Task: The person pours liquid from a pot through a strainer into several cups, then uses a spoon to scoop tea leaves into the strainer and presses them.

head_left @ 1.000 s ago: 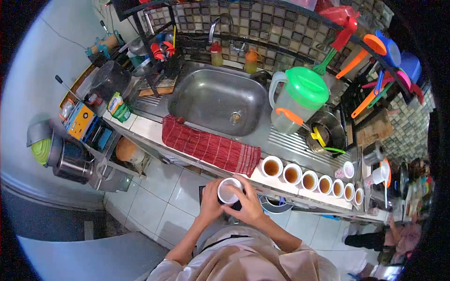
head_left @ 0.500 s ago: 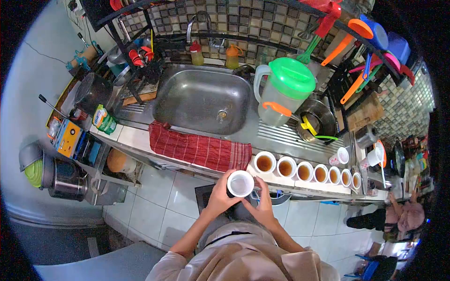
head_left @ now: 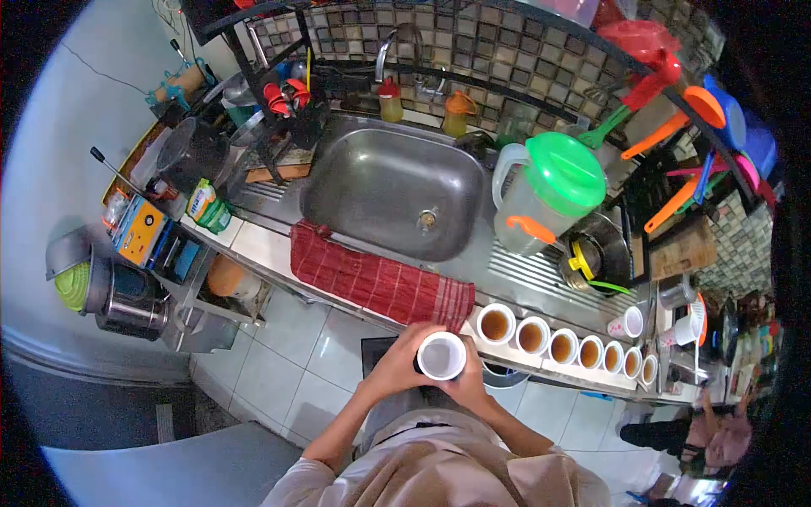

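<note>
A white cup [head_left: 442, 356] is upright, mouth up, between the person's hands, at the center of the clock used here. The left hand [head_left: 397, 367] has its fingers wrapped on the nine-to-twelve side; the right hand's [head_left: 466, 390] fingers close against the four-to-five side.

No brown drink shows inside, so it should be light. The wall looks thin, probably plastic or paper: likely to dent under a hard pinch and slide if wet. The best hold is low around the wall, beneath the rim, with gentle pressure from both sides. I can read no writing on it.

From two to three o'clock, seven filled cups [head_left: 532, 336] line the table [head_left: 269, 245]; their brown liquid would make them heavier and easy to spill. A red cloth [head_left: 363, 275], soft and limp, lies at eleven.

At one stands a green-lidded pitcher [head_left: 528, 198], its side handle the natural grip. At ten, a green packet [head_left: 209, 207] bears large lettering, too blurred to name the brand; farther out, the printing on a blue-and-orange box [head_left: 138, 232] is illegible.
</note>
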Tool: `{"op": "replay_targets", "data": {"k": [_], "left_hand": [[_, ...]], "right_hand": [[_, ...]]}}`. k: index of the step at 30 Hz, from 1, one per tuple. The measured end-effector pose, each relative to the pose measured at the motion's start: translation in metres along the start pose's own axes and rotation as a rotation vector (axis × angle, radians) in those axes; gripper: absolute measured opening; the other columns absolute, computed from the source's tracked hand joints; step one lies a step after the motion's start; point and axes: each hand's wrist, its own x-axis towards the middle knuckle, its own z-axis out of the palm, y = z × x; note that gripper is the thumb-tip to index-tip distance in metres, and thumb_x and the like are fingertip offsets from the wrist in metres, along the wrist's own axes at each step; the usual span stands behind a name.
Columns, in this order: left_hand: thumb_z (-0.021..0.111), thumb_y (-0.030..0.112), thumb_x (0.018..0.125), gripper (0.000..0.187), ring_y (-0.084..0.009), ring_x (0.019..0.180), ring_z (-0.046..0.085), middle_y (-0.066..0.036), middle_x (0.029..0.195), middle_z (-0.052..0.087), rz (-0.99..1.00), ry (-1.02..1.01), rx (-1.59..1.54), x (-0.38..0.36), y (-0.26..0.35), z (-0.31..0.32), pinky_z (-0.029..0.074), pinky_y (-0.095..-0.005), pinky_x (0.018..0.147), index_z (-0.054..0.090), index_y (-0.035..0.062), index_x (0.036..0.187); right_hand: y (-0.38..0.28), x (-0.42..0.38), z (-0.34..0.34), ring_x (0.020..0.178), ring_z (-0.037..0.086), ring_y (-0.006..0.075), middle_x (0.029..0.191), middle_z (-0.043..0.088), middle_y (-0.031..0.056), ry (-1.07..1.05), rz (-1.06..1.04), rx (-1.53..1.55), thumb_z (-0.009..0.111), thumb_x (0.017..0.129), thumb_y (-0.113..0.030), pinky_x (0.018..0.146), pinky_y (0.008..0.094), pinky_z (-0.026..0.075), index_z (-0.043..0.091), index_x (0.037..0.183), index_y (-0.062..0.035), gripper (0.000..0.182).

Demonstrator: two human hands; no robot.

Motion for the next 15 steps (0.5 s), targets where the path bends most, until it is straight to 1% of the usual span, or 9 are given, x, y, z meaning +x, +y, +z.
{"op": "replay_targets", "data": {"k": [2,4,6,8,9,10,12,13,15], "left_hand": [[0.080,0.026,0.051,0.083,-0.0316,0.110,0.042,-0.014,0.116,0.045,0.036,-0.070,0.052,0.007,0.008,-0.018,0.033,-0.0385,0.094,0.040,0.0048,0.121],[0.080,0.030,0.051,0.084,-0.0329,0.109,0.042,-0.014,0.115,0.046,0.067,-0.082,0.108,0.008,-0.004,-0.042,0.033,-0.0402,0.094,0.040,0.0074,0.122],[0.077,0.028,0.058,0.069,-0.0296,0.111,0.042,-0.015,0.115,0.047,0.007,0.074,0.271,0.006,-0.018,-0.073,0.033,-0.0394,0.094,0.047,0.0059,0.115],[0.069,0.021,0.069,0.040,-0.0287,0.103,0.047,-0.014,0.106,0.053,0.012,0.263,0.255,0.007,-0.061,-0.111,0.035,-0.0379,0.090,0.055,0.0053,0.103],[0.066,0.018,0.071,0.026,-0.0284,0.098,0.050,-0.014,0.100,0.054,-0.076,0.400,0.212,0.011,-0.069,-0.130,0.038,-0.0369,0.084,0.058,0.0042,0.091],[0.064,0.014,0.073,0.013,-0.0281,0.092,0.052,-0.014,0.095,0.056,-0.172,0.536,0.169,0.014,-0.076,-0.150,0.041,-0.0360,0.078,0.061,0.0032,0.079],[0.063,0.014,0.074,0.012,-0.0290,0.090,0.052,-0.013,0.093,0.056,-0.067,0.712,0.558,0.016,-0.102,-0.191,0.041,-0.0365,0.075,0.061,0.0028,0.077],[0.063,0.014,0.074,0.012,-0.0290,0.090,0.052,-0.013,0.093,0.056,-0.064,0.713,0.556,0.016,-0.117,-0.207,0.041,-0.0365,0.075,0.061,0.0028,0.077],[0.063,0.016,0.074,0.011,-0.0297,0.091,0.051,-0.012,0.094,0.055,-0.158,0.716,0.743,0.014,-0.144,-0.233,0.040,-0.0376,0.076,0.062,0.0050,0.077]], "right_hand": [[-0.005,0.012,0.004,0.097,0.048,0.0345,0.103,0.047,0.0169,0.014,-0.004,0.054,0.074,0.056,-0.013,0.081,0.0388,0.040,0.044,0.108,0.0001,0.062],[-0.008,0.019,0.011,0.097,0.047,0.0350,0.102,0.046,0.0173,0.026,0.024,-0.035,0.075,0.056,-0.015,0.082,0.0393,0.040,0.044,0.108,0.0001,0.063],[-0.001,0.020,0.020,0.098,0.047,0.0353,0.103,0.045,0.0175,0.044,0.037,-0.070,0.075,0.056,-0.014,0.082,0.0395,0.039,0.044,0.109,0.0002,0.063],[-0.002,0.028,0.032,0.098,0.047,0.0354,0.103,0.045,0.0175,0.145,-0.003,-0.065,0.074,0.057,-0.013,0.082,0.0398,0.039,0.044,0.108,0.0003,0.061],[-0.008,0.034,0.038,0.091,0.049,0.0290,0.098,0.047,0.0136,0.195,0.004,-0.126,0.074,0.057,-0.007,0.079,0.0354,0.040,0.047,0.104,-0.0002,0.054],[-0.010,0.038,0.047,0.091,0.049,0.0290,0.098,0.047,0.0136,0.202,0.008,-0.124,0.074,0.057,-0.007,0.079,0.0354,0.040,0.047,0.104,-0.0002,0.054],[-0.012,0.045,0.062,0.092,0.049,0.0269,0.098,0.047,0.0128,0.293,0.109,-0.064,0.073,0.058,-0.006,0.080,0.0340,0.039,0.044,0.104,-0.0007,0.055],[-0.018,0.050,0.070,0.094,0.048,0.0290,0.100,0.045,0.0152,0.309,0.181,0.062,0.073,0.056,-0.007,0.082,0.0356,0.038,0.045,0.105,0.0000,0.057],[-0.016,0.059,0.086,0.093,0.048,0.0285,0.099,0.045,0.0146,0.350,0.182,0.058,0.072,0.057,-0.006,0.083,0.0354,0.038,0.045,0.105,0.0000,0.056]]}}
